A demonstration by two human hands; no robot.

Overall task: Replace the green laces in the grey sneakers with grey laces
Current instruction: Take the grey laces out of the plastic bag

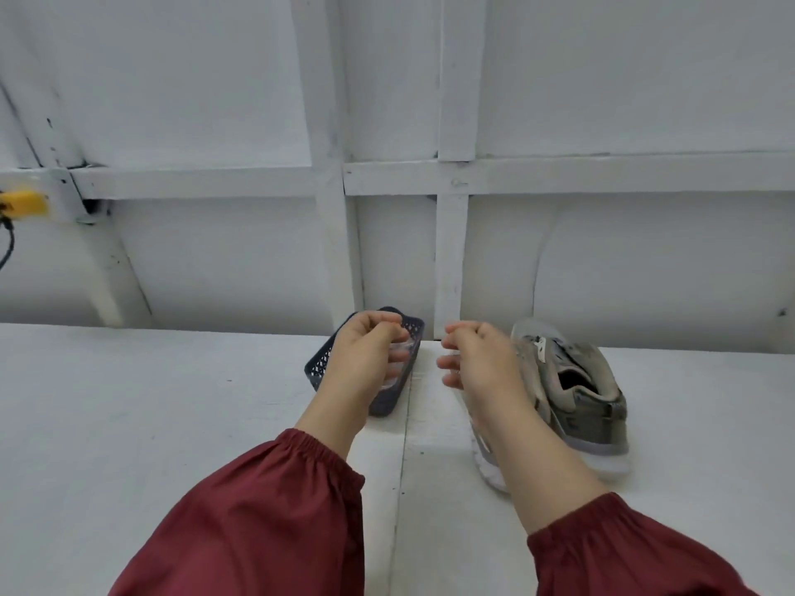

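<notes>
Two grey sneakers stand side by side on the white table at the right. The outer sneaker [580, 393] shows its open mouth and tongue, and no lace is visible on it. The inner sneaker [488, 464] is mostly hidden behind my right forearm, with only its white sole showing. My left hand [370, 359] hovers over a dark grey perforated basket [318, 365], fingers curled, thumb near the fingertips. Something pale lies in the basket under those fingers. My right hand [477, 359] hangs between basket and sneakers, fingers curled. The blur hides any lace in either hand.
The white table [150, 423] runs left to a white framed wall close behind the basket and sneakers. A seam in the tabletop passes between my arms. A yellow fitting [23, 203] with a black cable sits on the wall at far left.
</notes>
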